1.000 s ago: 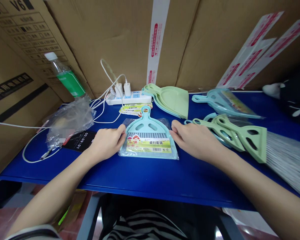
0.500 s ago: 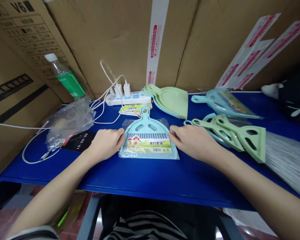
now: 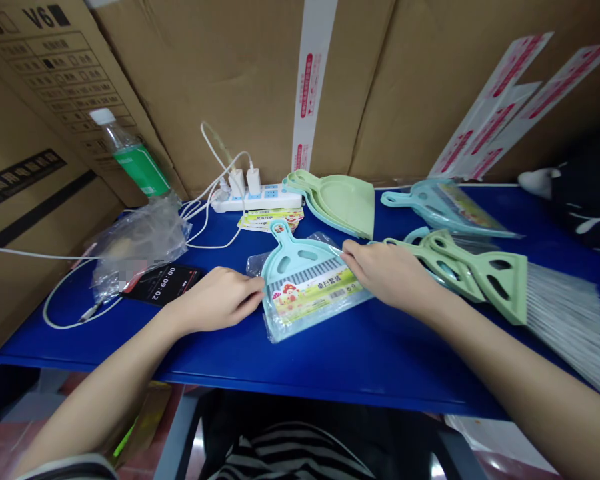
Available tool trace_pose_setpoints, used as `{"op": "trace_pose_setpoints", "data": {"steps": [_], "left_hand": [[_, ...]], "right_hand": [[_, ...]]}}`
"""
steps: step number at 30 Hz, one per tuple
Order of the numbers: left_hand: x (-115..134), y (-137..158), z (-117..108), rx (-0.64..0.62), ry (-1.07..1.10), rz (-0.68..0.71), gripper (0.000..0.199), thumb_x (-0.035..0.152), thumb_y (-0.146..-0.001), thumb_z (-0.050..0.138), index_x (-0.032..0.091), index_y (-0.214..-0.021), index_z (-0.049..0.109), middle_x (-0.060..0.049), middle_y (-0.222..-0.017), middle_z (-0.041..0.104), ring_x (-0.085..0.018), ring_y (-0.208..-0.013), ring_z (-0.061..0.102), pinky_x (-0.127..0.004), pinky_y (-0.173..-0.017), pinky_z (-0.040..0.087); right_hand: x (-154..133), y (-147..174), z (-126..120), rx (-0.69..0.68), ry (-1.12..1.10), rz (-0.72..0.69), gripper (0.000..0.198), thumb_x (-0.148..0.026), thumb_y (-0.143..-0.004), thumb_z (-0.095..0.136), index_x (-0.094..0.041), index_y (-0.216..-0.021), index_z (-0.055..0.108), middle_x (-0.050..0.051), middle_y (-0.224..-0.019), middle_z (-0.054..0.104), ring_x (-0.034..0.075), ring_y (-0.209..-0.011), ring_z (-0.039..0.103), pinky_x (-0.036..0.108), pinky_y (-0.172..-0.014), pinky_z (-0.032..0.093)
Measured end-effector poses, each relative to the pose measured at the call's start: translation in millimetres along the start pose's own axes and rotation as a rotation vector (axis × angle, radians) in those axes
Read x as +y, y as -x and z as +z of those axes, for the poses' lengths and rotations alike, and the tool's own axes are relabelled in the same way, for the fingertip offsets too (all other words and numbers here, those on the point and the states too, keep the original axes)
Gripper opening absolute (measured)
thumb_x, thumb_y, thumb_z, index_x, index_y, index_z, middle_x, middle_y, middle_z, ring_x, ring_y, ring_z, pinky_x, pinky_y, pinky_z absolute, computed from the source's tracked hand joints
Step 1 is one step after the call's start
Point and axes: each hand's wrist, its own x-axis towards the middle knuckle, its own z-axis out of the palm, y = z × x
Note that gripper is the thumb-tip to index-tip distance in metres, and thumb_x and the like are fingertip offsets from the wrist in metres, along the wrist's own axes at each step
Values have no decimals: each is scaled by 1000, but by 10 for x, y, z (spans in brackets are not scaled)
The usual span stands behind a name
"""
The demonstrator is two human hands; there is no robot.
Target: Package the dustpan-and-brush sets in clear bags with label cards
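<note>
Main item: bagged dustpan set (image 3: pixel 300 257), light blue, brush and printed card (image 3: pixel 317 293) under clear film; at the middle of the blue counter (image 3: pixel 330 373), turned askew, hanging handle pointing up and to the left.
Left hand (image 3: pixel 225 300): at the set's left edge, fingertips bunched together and touching it; whether this grip is clamped on the edge, cannot tell.
Right hand (image 3: pixel 393 273): at the set's upper right edge, thumb and forefinger closed in a pinching grip on it.
Brushes: green hand brushes (image 3: pixel 503 287) with pale bristles (image 3: pixel 570 313), overlapping, right of the right hand; a blue one partly hidden beneath.
Nested pans: green dustpan (image 3: pixel 347 203), lying in a blue one, behind the main item.
Second bagged set: blue packaged dustpan (image 3: pixel 435 203), rear right, its card facing up.
Loose cards: printed labels (image 3: pixel 270 220), overlapping, in front of the power strip (image 3: pixel 275 197).
Power strip: white, chargers and cables plugged in at its left end.
Phone: black phone (image 3: pixel 167 285), beside the left forearm, display 00:09:02.
Film: crumpled clear bag (image 3: pixel 145 233), left rear, near the phone.
Bottle: green-labelled bottle (image 3: pixel 140 167), tilted, behind the crumpled clear bag.
Backdrop: cardboard boxes (image 3: pixel 240 80), taped, along the rear.
</note>
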Motion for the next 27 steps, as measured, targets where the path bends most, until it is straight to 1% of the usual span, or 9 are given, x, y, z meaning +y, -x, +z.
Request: {"op": "trace_pose_setpoints", "data": {"steps": [5, 10, 12, 14, 18, 20, 23, 25, 27], "left_hand": [[8, 18, 5, -26, 151, 77, 17, 21, -91, 42, 20, -76, 49, 2, -62, 59, -13, -54, 54, -24, -53, 33], [-16, 9, 51, 1, 78, 116, 22, 24, -95, 43, 20, -75, 49, 2, -65, 60, -13, -57, 56, -24, -55, 35], [-25, 9, 70, 32, 13, 139, 23, 25, -96, 42, 20, -75, 49, 1, -65, 61, -14, -59, 58, -25, -57, 36], [-28, 13, 83, 76, -53, 142, 21, 26, -97, 42, 20, -79, 52, 1, -67, 62, -14, -60, 58, -25, -58, 37], [-26, 19, 83, 129, -123, 167, 20, 30, -100, 39, 20, -94, 55, -1, -79, 68, -15, -63, 60, -26, -60, 39], [-26, 17, 85, 115, -134, 193, 22, 29, -100, 37, 20, -94, 57, -1, -80, 68, -14, -64, 60, -26, -61, 40], [-29, 13, 104, 100, -165, 211, 26, 28, -101, 35, 21, -92, 58, 0, -74, 65, -14, -63, 60, -26, -61, 40], [-26, 11, 122, 136, -205, 229, 29, 28, -102, 33, 21, -89, 59, 0, -70, 63, -13, -61, 58, -26, -60, 39], [-15, 8, 139, 199, -255, 254, 33, 28, -102, 32, 21, -86, 59, 1, -67, 61, -13, -58, 56, -26, -58, 38]], "right_hand": [[14, -34, -18, -26, -66, 21, 33, -23, -100, 27, -15, -104, 59, 13, -84, 72, 28, -79, 70, 29, -55, 31], [75, -53, 17, -2, -212, -16, 34, -24, -99, 25, -19, -94, 58, 8, -80, 70, 24, -74, 67, 29, -60, 35], [114, -64, 44, 42, -331, -52, 35, -26, -99, 24, -20, -88, 57, 6, -78, 69, 21, -70, 64, 29, -61, 37], [155, -79, 69, 92, -484, -97, 36, -28, -98, 24, -21, -84, 57, 6, -80, 69, 20, -71, 63, 30, -65, 42], [230, -123, 106, 133, -811, -163, 39, -32, -96, 27, -21, -87, 63, 6, -93, 72, 21, -86, 65, 34, -78, 48], [260, -152, 121, 119, -995, -130, 38, -34, -95, 31, -21, -95, 66, 6, -97, 72, 21, -90, 65, 34, -78, 51], [281, -193, 135, 38, -1333, 15, 36, -35, -97, 34, -18, -106, 65, 8, -98, 72, 20, -83, 68, 31, -69, 55], [266, -209, 126, -14, -1551, 112, 35, -32, -99, 33, -15, -112, 61, 11, -97, 72, 18, -78, 69, 30, -68, 56], [222, -210, 97, -46, -1717, 182, 33, -28, -100, 32, -14, -115, 57, 12, -99, 72, 17, -79, 70, 31, -74, 57]]}}
